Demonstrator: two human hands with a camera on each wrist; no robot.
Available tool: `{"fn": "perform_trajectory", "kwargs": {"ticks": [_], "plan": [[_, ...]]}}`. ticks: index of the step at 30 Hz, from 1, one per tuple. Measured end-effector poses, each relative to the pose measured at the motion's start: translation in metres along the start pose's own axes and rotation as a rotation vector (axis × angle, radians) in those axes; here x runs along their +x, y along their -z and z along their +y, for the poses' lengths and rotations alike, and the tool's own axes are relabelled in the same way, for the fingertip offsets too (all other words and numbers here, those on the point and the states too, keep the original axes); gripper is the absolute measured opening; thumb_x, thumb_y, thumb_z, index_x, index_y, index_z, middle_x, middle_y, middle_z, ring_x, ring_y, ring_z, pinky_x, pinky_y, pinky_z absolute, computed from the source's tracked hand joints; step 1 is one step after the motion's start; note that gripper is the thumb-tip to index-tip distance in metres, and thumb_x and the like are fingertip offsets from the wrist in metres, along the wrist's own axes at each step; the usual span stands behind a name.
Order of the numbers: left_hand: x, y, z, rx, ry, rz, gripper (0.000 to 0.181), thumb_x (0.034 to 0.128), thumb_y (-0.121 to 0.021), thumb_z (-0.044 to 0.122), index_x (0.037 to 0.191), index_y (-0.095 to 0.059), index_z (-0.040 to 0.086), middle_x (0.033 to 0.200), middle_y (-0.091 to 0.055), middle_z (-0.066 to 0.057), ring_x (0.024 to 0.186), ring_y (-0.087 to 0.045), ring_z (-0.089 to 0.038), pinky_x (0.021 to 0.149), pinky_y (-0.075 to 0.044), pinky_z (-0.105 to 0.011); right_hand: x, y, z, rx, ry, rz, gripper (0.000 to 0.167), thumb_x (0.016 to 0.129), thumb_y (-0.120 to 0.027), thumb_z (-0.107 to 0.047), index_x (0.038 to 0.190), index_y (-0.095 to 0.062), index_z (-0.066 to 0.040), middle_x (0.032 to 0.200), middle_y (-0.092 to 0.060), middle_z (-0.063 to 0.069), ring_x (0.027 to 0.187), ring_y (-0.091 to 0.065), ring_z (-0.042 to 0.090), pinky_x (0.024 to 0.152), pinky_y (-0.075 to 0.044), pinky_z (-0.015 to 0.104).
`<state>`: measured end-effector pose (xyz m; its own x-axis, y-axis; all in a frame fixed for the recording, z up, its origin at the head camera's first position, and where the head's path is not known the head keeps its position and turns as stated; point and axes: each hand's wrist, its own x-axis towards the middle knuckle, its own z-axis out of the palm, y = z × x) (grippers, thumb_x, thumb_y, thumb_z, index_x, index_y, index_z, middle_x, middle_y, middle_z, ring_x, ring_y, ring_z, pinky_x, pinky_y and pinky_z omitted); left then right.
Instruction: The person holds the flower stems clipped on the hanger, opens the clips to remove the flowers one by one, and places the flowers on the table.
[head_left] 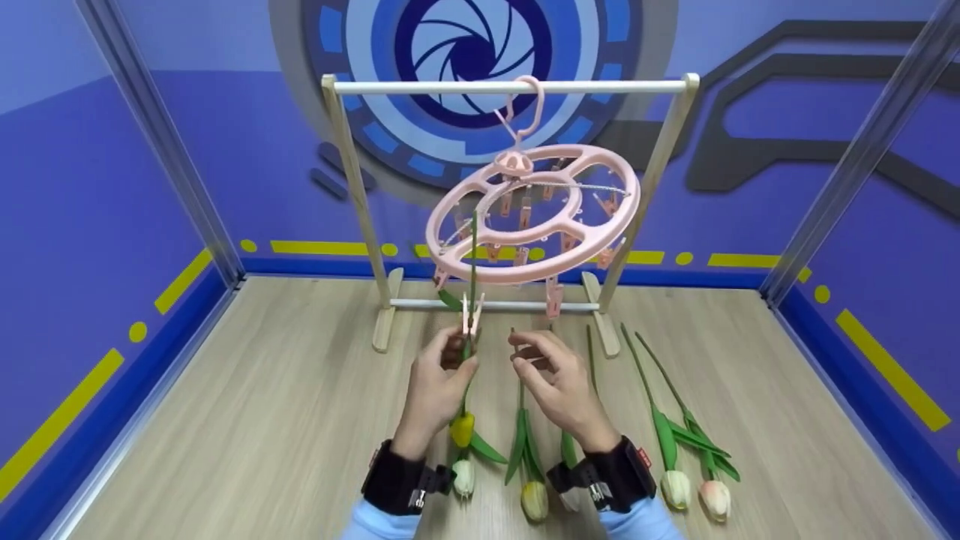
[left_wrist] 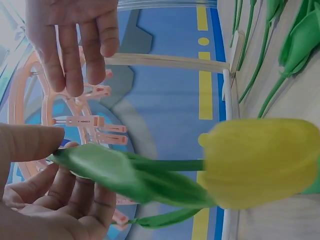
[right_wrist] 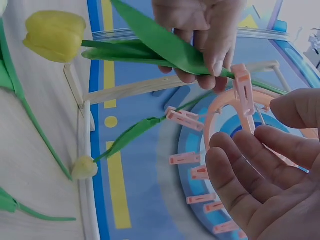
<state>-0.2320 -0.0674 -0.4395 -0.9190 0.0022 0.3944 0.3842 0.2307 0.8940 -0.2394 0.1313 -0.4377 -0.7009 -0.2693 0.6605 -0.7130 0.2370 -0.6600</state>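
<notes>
My left hand pinches a yellow tulip by its stem and leaf, the bloom pointing down. In the right wrist view, the left hand's fingertips press the green leaf just beside a pink clothespin. That clothespin appears to sit across the stem. My right hand is held a little to the right, its fingers loosely bent and holding nothing. Above both hands a pink round clip hanger hangs from a rod. A pale tulip dangles from one of its clips.
A wooden stand with white rods carries the hanger, and several clips dangle from its rings. On the table lie several tulips, among them a white one, a pinkish one and a yellowish one.
</notes>
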Motion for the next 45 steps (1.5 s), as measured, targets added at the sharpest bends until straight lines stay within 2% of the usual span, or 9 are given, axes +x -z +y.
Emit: {"fn": "perform_trajectory", "kwargs": {"ticks": [4,9,13,19,27,33,40,45], "plan": [[-0.007,0.001,-0.002,-0.013,-0.006,-0.011,0.032,0.0997,-0.066,0.003,0.13,-0.061,-0.003,0.111,-0.069,-0.018,0.095,-0.067,-0.024,0.085,-0.057,-0.037,-0.002,-0.002,-0.001,0.01,-0.03,-0.006,0.027,0.1,-0.062,0.003,0.127,-0.066,0.003,0.12,-0.069,0.016,0.099,-0.071,0.029,0.084,-0.059,0.032],[-0.012,0.002,-0.002,-0.031,-0.025,-0.01,0.027,0.1017,-0.064,0.005,0.127,-0.062,-0.004,0.11,-0.071,-0.016,0.095,-0.071,-0.026,0.086,-0.058,-0.037,0.001,-0.004,-0.002,0.004,-0.054,-0.024,0.027,0.101,-0.062,0.0,0.128,-0.066,0.001,0.122,-0.069,0.014,0.101,-0.07,0.027,0.085,-0.059,0.035],[-0.011,0.002,0.0,-0.046,-0.033,-0.014,0.025,0.1028,-0.062,0.005,0.125,-0.063,-0.005,0.109,-0.072,-0.015,0.095,-0.073,-0.027,0.084,-0.059,-0.034,0.009,-0.004,-0.002,0.005,-0.075,-0.045,0.027,0.102,-0.062,-0.002,0.129,-0.066,0.002,0.122,-0.068,0.016,0.102,-0.07,0.028,0.085,-0.058,0.036],[-0.01,0.004,0.002,-0.044,-0.016,-0.027,0.024,0.1043,-0.06,0.006,0.127,-0.064,-0.003,0.108,-0.073,-0.016,0.093,-0.073,-0.027,0.081,-0.057,-0.028,0.028,-0.001,-0.001,0.04,-0.149,-0.078,0.027,0.101,-0.063,-0.004,0.128,-0.067,0.002,0.122,-0.069,0.018,0.102,-0.069,0.03,0.084,-0.057,0.032],[-0.008,0.005,0.002,-0.064,-0.02,-0.04,0.026,0.1051,-0.057,0.004,0.129,-0.063,-0.006,0.107,-0.072,-0.019,0.09,-0.073,-0.028,0.083,-0.058,-0.032,0.056,0.002,-0.004,0.111,-0.171,-0.144,0.03,0.102,-0.057,0.0,0.13,-0.063,0.008,0.121,-0.069,0.023,0.097,-0.07,0.034,0.078,-0.056,0.027],[-0.008,0.005,0.001,-0.1,-0.014,-0.053,0.026,0.1053,-0.055,0.001,0.128,-0.062,-0.008,0.106,-0.072,-0.02,0.09,-0.073,-0.03,0.084,-0.06,-0.037,0.072,0.001,-0.007,0.162,-0.21,-0.2,0.038,0.104,-0.056,-0.002,0.138,-0.055,0.013,0.124,-0.064,0.029,0.1,-0.068,0.046,0.078,-0.057,0.029],[-0.008,0.007,0.003,-0.114,-0.019,-0.056,0.024,0.1052,-0.053,-0.001,0.126,-0.062,-0.009,0.104,-0.072,-0.021,0.089,-0.073,-0.035,0.082,-0.059,-0.029,0.083,-0.001,-0.008,0.171,-0.223,-0.279,0.037,0.106,-0.057,-0.01,0.14,-0.058,0.005,0.117,-0.068,0.021,0.097,-0.068,0.039,0.077,-0.056,0.027],[-0.007,0.008,0.004,-0.116,-0.016,-0.067,0.025,0.1058,-0.052,-0.001,0.128,-0.062,-0.008,0.105,-0.072,-0.019,0.089,-0.073,-0.034,0.084,-0.06,-0.036,0.085,-0.001,-0.008,0.142,-0.241,-0.315,0.042,0.106,-0.058,-0.01,0.145,-0.054,0.005,0.123,-0.065,0.021,0.098,-0.069,0.038,0.079,-0.056,0.03]]}}
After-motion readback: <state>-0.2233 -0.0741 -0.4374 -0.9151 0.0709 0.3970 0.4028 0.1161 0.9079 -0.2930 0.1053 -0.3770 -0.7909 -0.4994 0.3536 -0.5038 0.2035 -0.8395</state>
